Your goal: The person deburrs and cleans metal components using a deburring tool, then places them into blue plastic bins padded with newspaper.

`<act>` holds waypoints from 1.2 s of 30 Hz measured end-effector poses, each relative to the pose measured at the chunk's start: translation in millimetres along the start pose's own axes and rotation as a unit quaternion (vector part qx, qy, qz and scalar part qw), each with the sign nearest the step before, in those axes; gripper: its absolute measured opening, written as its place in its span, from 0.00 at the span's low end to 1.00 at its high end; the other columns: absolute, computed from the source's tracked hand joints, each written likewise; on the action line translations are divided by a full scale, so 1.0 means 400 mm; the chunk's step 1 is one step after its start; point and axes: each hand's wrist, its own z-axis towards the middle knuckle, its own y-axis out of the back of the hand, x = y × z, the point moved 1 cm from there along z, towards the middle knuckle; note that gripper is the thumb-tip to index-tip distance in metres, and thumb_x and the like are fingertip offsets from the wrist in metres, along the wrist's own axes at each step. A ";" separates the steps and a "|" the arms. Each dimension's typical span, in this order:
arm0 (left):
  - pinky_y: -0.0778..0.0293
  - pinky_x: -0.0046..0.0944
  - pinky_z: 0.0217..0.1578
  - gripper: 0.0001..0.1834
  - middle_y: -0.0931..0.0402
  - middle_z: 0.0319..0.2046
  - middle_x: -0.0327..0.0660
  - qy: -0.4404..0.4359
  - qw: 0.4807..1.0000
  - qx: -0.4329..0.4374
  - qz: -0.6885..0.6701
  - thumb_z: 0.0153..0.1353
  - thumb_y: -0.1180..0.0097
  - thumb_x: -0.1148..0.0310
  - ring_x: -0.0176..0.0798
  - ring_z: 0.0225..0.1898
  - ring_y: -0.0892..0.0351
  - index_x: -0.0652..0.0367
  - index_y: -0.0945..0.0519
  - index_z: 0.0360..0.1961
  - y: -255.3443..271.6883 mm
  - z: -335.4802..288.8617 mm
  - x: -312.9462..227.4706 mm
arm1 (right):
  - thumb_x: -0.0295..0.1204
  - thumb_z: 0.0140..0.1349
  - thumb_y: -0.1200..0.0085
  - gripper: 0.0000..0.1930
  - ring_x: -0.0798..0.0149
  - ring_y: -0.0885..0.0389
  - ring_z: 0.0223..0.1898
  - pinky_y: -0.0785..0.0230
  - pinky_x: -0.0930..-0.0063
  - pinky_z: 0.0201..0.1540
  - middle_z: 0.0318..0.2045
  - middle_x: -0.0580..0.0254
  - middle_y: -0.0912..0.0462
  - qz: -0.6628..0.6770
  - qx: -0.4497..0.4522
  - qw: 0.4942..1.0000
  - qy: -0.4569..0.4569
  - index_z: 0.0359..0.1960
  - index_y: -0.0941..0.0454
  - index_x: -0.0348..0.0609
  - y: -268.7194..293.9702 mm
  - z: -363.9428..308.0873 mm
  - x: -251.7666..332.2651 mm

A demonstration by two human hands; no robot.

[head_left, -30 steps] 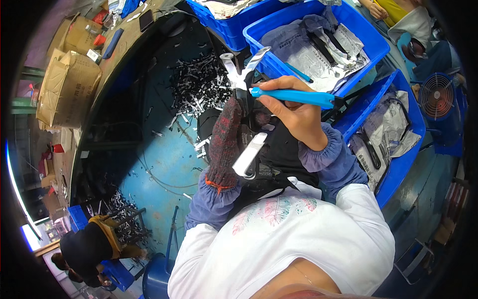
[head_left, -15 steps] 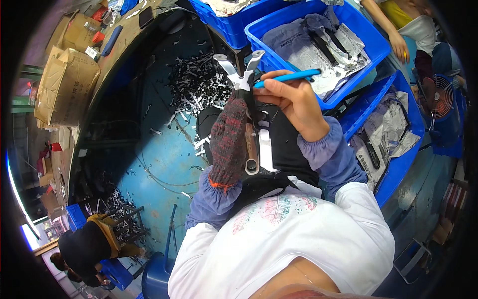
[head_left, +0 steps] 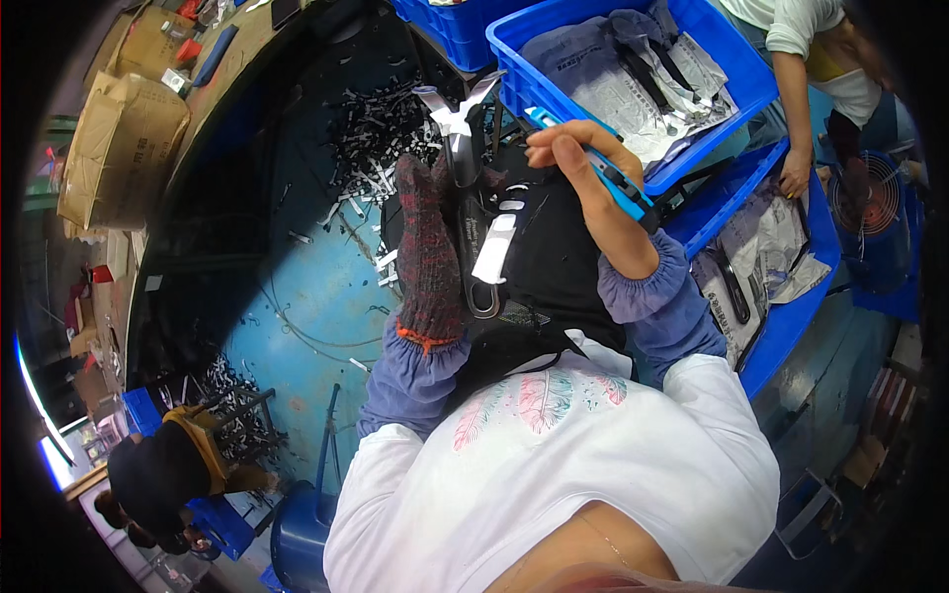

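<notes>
My left hand (head_left: 428,259), in a dark knitted glove with an orange cuff, holds a long tool (head_left: 471,242) upright over my lap. The tool has a forked, silvery Y-shaped top, a dark handle and a looped lower end. The glove hides part of its grip. Closed around a light-blue utility knife (head_left: 623,194), my bare right hand (head_left: 599,178) is to the right of the fork, apart from it. The knife slants toward the upper left. A white strip (head_left: 494,249) lies on my dark-clothed lap beside the handle, with smaller pale pieces above it.
Paper-lined blue crates (head_left: 682,178) with dark-handled pieces stand at the upper right; a co-worker's hand (head_left: 795,174) reaches to the lower one. Black and white scraps (head_left: 381,148) litter the floor. Cardboard boxes (head_left: 124,153) stand left, a fan (head_left: 875,203) right. Another person (head_left: 163,474) bends at lower left.
The knife has moved away from the tool's fork, rightward, and turned so it slants toward the upper left. The tool has shifted slightly left, and my gloved fingers have straightened. The co-worker's hand has moved down to the lower crate.
</notes>
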 end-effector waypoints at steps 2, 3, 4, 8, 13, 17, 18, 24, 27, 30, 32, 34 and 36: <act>0.28 0.40 0.50 0.36 0.21 0.40 0.47 0.014 1.000 -0.007 -0.005 0.69 0.62 0.39 0.40 0.44 0.22 0.63 0.26 0.55 0.006 -0.008 -0.004 | 0.41 0.70 0.49 0.17 0.71 0.19 0.37 0.29 0.78 0.46 0.33 0.62 0.17 -0.007 0.023 1.000 0.005 0.40 0.17 0.37 0.012 -0.006 0.006; 0.28 0.41 0.51 0.34 0.21 0.42 0.48 0.029 0.999 -0.012 -0.010 0.70 0.60 0.40 0.41 0.44 0.22 0.63 0.26 0.55 0.008 -0.012 -0.005 | 0.39 0.70 0.48 0.16 0.72 0.19 0.37 0.29 0.79 0.45 0.33 0.62 0.17 -0.062 0.054 0.995 0.053 0.40 0.17 0.37 0.019 -0.005 0.006; 0.28 0.41 0.51 0.34 0.21 0.42 0.48 0.030 0.999 -0.011 -0.010 0.70 0.60 0.40 0.41 0.44 0.22 0.63 0.26 0.55 0.003 -0.012 -0.003 | 0.38 0.69 0.47 0.14 0.72 0.19 0.37 0.28 0.80 0.44 0.33 0.63 0.17 -0.118 0.081 0.985 0.101 0.41 0.17 0.38 0.020 -0.006 0.007; 0.21 0.35 0.20 0.26 0.18 0.35 0.45 0.030 0.989 -0.075 -0.124 0.69 0.55 0.45 0.37 0.24 0.18 0.57 0.24 0.52 -0.042 -0.021 -0.003 | 0.35 0.69 0.47 0.12 0.72 0.19 0.37 0.28 0.80 0.44 0.36 0.62 0.17 0.061 0.026 0.996 -0.054 0.44 0.18 0.39 -0.017 -0.028 0.035; 0.19 0.33 0.38 0.28 0.18 0.39 0.48 0.045 0.997 -0.037 -0.040 0.69 0.54 0.45 0.37 0.36 0.16 0.62 0.22 0.49 -0.019 -0.027 -0.023 | 0.29 0.70 0.53 0.13 0.63 0.18 0.41 0.29 0.71 0.51 0.36 0.51 0.19 0.015 -0.034 0.999 -0.029 0.48 0.26 0.30 -0.002 -0.055 0.058; 0.20 0.29 0.28 0.27 0.18 0.33 0.44 0.065 0.993 -0.077 -0.053 0.68 0.52 0.45 0.33 0.28 0.18 0.61 0.20 0.44 -0.014 -0.022 -0.021 | 0.24 0.66 0.48 0.10 0.68 0.18 0.38 0.26 0.75 0.45 0.38 0.55 0.17 0.106 -0.009 0.994 -0.014 0.46 0.26 0.31 -0.005 -0.133 0.069; 0.20 0.29 0.28 0.27 0.18 0.33 0.44 0.065 0.993 -0.078 -0.055 0.68 0.52 0.45 0.33 0.28 0.18 0.61 0.20 0.44 -0.010 -0.017 -0.015 | 0.23 0.66 0.48 0.10 0.67 0.18 0.39 0.25 0.74 0.45 0.38 0.54 0.17 0.149 0.032 0.987 -0.059 0.46 0.26 0.31 -0.009 -0.151 0.072; 0.21 0.30 0.24 0.22 0.18 0.35 0.42 -0.019 0.993 -0.113 0.021 0.69 0.52 0.50 0.32 0.25 0.19 0.55 0.24 0.52 -0.008 -0.024 -0.016 | 0.25 0.65 0.46 0.09 0.69 0.16 0.37 0.25 0.79 0.42 0.37 0.53 0.15 0.126 0.066 0.979 -0.146 0.42 0.23 0.31 -0.028 -0.158 0.072; 0.22 0.30 0.25 0.22 0.18 0.35 0.42 -0.033 0.994 -0.100 0.008 0.69 0.51 0.49 0.32 0.27 0.19 0.55 0.24 0.52 -0.004 -0.020 -0.007 | 0.25 0.65 0.46 0.09 0.69 0.16 0.37 0.25 0.80 0.41 0.37 0.53 0.15 0.112 0.055 0.982 -0.140 0.42 0.22 0.31 -0.029 -0.154 0.072; 0.22 0.30 0.26 0.22 0.18 0.35 0.43 -0.043 0.995 -0.091 0.004 0.68 0.51 0.49 0.32 0.27 0.19 0.55 0.24 0.52 0.000 -0.028 -0.009 | 0.25 0.65 0.45 0.09 0.69 0.16 0.37 0.25 0.81 0.41 0.37 0.53 0.15 0.111 0.055 0.982 -0.143 0.42 0.22 0.31 -0.032 -0.155 0.073; 0.22 0.30 0.26 0.23 0.18 0.35 0.43 -0.043 0.993 -0.104 0.019 0.68 0.51 0.49 0.32 0.28 0.19 0.55 0.24 0.52 0.002 -0.030 -0.009 | 0.25 0.65 0.45 0.09 0.69 0.16 0.37 0.25 0.81 0.41 0.37 0.53 0.15 0.107 0.055 0.982 -0.144 0.42 0.22 0.31 -0.031 -0.157 0.072; 0.22 0.29 0.28 0.24 0.18 0.36 0.43 -0.051 0.993 -0.106 0.031 0.68 0.51 0.48 0.32 0.29 0.19 0.57 0.24 0.52 0.001 -0.025 -0.005 | 0.24 0.65 0.46 0.08 0.69 0.16 0.38 0.25 0.80 0.41 0.39 0.54 0.16 0.110 0.062 0.983 -0.136 0.42 0.22 0.31 -0.030 -0.160 0.069; 0.25 0.29 0.23 0.27 0.21 0.30 0.39 -0.060 0.991 -0.118 0.030 0.66 0.51 0.43 0.30 0.25 0.21 0.58 0.22 0.47 -0.018 -0.017 0.002 | 0.25 0.65 0.46 0.08 0.70 0.16 0.38 0.25 0.81 0.40 0.39 0.54 0.16 0.093 0.056 0.986 -0.129 0.42 0.22 0.32 -0.034 -0.165 0.066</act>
